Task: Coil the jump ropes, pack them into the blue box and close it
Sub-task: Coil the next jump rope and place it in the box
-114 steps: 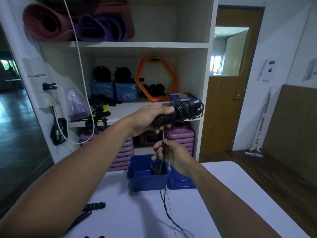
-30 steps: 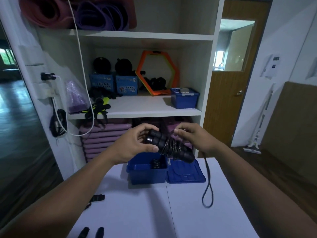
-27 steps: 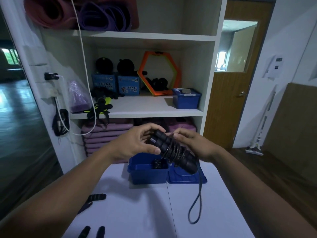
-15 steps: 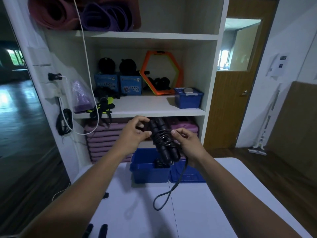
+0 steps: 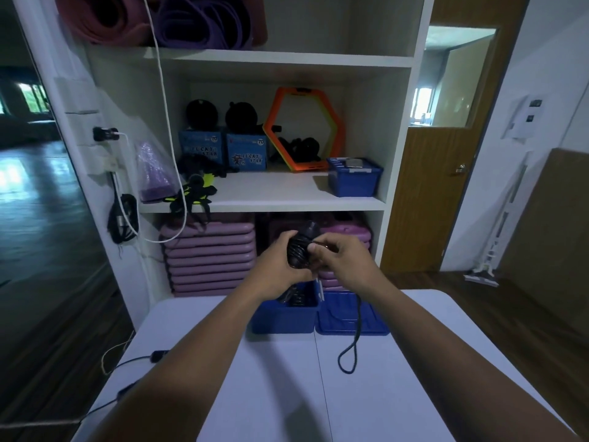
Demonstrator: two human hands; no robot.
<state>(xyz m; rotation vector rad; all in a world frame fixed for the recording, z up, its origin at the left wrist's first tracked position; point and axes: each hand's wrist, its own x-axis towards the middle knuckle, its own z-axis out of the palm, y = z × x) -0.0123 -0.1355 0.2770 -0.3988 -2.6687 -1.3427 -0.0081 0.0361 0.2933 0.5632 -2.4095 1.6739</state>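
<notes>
Gripping one jump rope, seemingly coiled: left hand, right hand; one blue box.

Left hand grips a black jump rope, cord wound round its handles, upright above the blue box. Right hand pinches the cord at the bundle; a loose loop hangs below it. The box stands open on the counter, lid flat just beside it, coiled rope inside.
</notes>
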